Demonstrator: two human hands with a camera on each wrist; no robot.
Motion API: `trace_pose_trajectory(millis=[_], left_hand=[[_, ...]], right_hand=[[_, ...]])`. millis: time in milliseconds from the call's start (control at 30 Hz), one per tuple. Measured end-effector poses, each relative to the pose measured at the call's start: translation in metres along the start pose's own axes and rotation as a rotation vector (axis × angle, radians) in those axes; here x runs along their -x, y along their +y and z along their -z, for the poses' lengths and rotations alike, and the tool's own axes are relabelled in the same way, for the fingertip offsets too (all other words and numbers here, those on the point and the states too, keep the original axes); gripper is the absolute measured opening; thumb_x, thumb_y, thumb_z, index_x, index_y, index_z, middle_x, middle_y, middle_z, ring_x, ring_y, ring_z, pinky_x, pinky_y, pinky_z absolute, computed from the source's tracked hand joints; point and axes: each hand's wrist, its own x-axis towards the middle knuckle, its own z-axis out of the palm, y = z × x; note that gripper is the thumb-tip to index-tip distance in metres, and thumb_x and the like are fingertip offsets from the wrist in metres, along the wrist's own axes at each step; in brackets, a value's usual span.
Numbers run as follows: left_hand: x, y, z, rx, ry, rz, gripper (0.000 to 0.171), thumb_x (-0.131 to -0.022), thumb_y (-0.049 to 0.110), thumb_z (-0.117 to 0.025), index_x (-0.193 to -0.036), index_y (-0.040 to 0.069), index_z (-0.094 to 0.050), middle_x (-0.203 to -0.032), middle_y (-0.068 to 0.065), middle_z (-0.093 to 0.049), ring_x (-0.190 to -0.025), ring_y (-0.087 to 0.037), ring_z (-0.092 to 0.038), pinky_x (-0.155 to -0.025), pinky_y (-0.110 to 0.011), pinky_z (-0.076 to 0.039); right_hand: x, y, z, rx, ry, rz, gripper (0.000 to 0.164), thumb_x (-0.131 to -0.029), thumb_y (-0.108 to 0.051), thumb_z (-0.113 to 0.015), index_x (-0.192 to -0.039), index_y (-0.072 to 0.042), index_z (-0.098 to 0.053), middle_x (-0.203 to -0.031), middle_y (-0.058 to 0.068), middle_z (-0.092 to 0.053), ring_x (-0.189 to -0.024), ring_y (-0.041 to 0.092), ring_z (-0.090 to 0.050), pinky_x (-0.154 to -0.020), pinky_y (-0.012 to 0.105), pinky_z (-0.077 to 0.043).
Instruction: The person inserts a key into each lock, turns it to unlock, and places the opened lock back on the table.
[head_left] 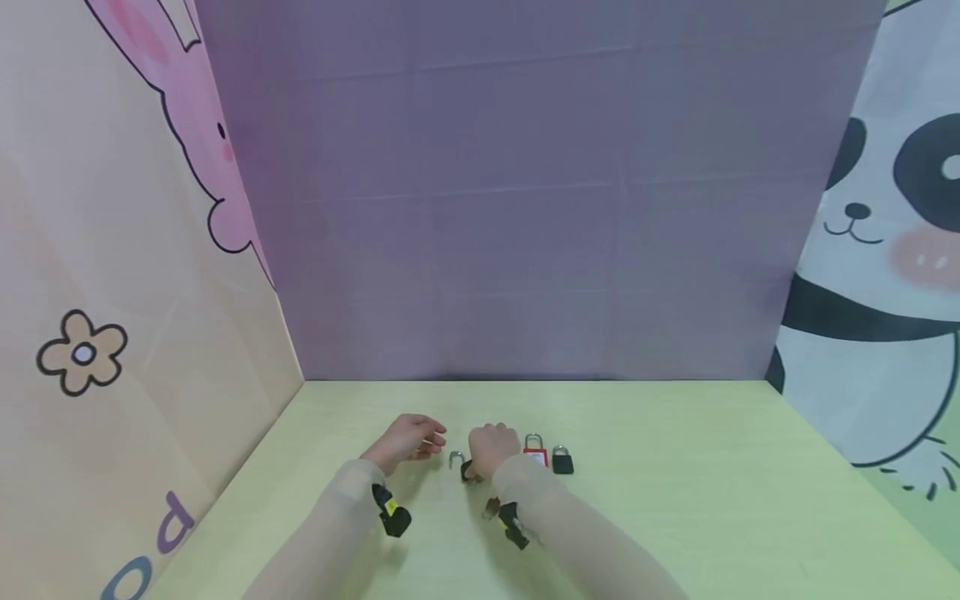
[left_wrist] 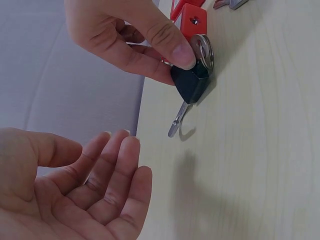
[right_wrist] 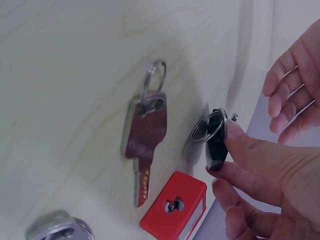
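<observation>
My right hand (head_left: 492, 448) pinches a small black padlock (left_wrist: 189, 86) between thumb and fingers, close over the table. Its silver shackle (left_wrist: 177, 121) is swung open and points toward my left hand. From the padlock's bottom end hangs a metal key ring (right_wrist: 202, 131), partly behind the thumb in the left wrist view. My left hand (left_wrist: 95, 185) hovers to the left of the padlock, palm turned toward it, fingers loosely bent and holding nothing.
A red padlock (head_left: 535, 456) and another black padlock (head_left: 562, 461) lie right of my right hand, shackles away from me. Nearer me are a brown-looking key (right_wrist: 145, 125) with a ring and a silver key bunch (right_wrist: 62, 227). A grey-purple wall (head_left: 517, 250) rises behind the table (head_left: 675, 483).
</observation>
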Motion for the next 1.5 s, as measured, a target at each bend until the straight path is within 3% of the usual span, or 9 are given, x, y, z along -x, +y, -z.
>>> trace_pose_trajectory(millis=[467,800,1033,1200,1500], left_hand=[[0.001,-0.002,0.001,0.006,-0.003,0.01,0.029,-0.099,0.01,-0.045,-0.114,-0.007,-0.062,-0.096,-0.015,-0.068,-0.081,-0.019,-0.066,-0.073,-0.03,-0.055],[0.001,-0.001,0.002,0.009,-0.007,0.012,0.029,-0.099,0.011,-0.045,-0.115,-0.007,-0.062,-0.097,-0.015,-0.068,-0.082,-0.019,-0.065,-0.074,-0.031,-0.055],[0.001,-0.002,0.002,0.007,-0.006,0.004,0.03,-0.099,0.011,-0.044,-0.115,-0.009,-0.061,-0.098,-0.018,-0.068,-0.081,-0.018,-0.065,-0.075,-0.032,-0.055],[0.002,-0.001,0.002,0.014,-0.006,-0.001,0.03,-0.099,0.011,-0.044,-0.115,-0.009,-0.061,-0.099,-0.019,-0.067,-0.08,-0.017,-0.064,-0.075,-0.031,-0.055],[0.001,-0.001,0.002,0.006,-0.003,0.012,0.03,-0.099,0.011,-0.045,-0.115,-0.007,-0.062,-0.097,-0.016,-0.067,-0.083,-0.019,-0.065,-0.075,-0.031,-0.055]], right_hand=[[0.002,0.001,0.002,-0.041,-0.033,0.045,0.024,-0.074,-0.035,-0.083,-0.075,-0.015,-0.069,-0.074,-0.002,-0.064,-0.073,0.017,-0.059,-0.07,0.034,-0.05],[0.001,-0.005,-0.006,0.034,0.002,0.073,0.03,-0.074,-0.033,-0.083,-0.067,-0.015,-0.06,-0.07,-0.002,-0.062,-0.067,0.018,-0.056,-0.07,0.035,-0.044],[0.004,-0.007,0.001,-0.038,0.021,0.098,0.03,-0.076,-0.036,-0.081,-0.068,-0.016,-0.059,-0.065,-0.004,-0.06,-0.061,0.015,-0.053,-0.065,0.032,-0.04],[0.003,-0.007,0.001,-0.088,0.026,0.099,0.031,-0.075,-0.038,-0.081,-0.068,-0.016,-0.059,-0.066,-0.006,-0.06,-0.063,0.014,-0.054,-0.067,0.033,-0.04],[0.002,0.001,-0.005,-0.039,-0.007,0.099,0.029,-0.073,-0.039,-0.081,-0.071,-0.017,-0.062,-0.068,-0.007,-0.062,-0.065,0.013,-0.053,-0.073,0.032,-0.038]])
